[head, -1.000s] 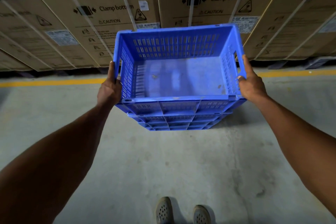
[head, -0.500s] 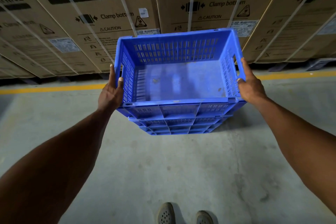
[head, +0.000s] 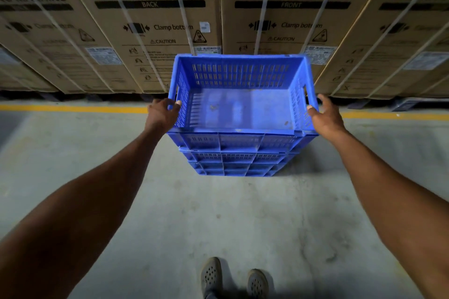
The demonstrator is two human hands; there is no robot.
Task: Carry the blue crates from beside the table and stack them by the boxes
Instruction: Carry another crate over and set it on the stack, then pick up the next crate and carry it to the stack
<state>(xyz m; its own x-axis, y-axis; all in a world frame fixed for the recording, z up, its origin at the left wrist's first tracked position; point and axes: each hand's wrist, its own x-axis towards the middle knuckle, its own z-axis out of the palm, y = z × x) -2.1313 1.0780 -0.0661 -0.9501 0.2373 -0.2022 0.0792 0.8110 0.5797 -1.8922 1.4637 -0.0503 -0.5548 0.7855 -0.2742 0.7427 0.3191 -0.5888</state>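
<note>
A: Head view, the only one. Where is the crate?

B: The top crate (head: 239,104) sits on the stack (head: 237,160) of blue crates, on the floor (head: 218,221) just in front of the boxes (head: 155,31). It looks seated or very nearly so; I cannot tell whether its base has dropped fully into the rim below.

A: And the hands?

B: The left hand (head: 162,114) grips the left wall at the handle slot, thumb hooked over the rim, fingers curled. The right hand (head: 326,116) lies against the right wall with the thumb on the rim; its fingers look fairly straight, pressing more than gripping, though the far side of the hand is blurred.

A: What could go wrong?

B: If the crate is not nested square, letting go may leave it cocked, and it could slide off toward the shoes (head: 233,279). A fingertip in the slot could get pinched as it settles. The stack stands free of the boxes, so a sideways shove on release could rock it. Uneven release, left holding and right loose, would twist it.
</note>
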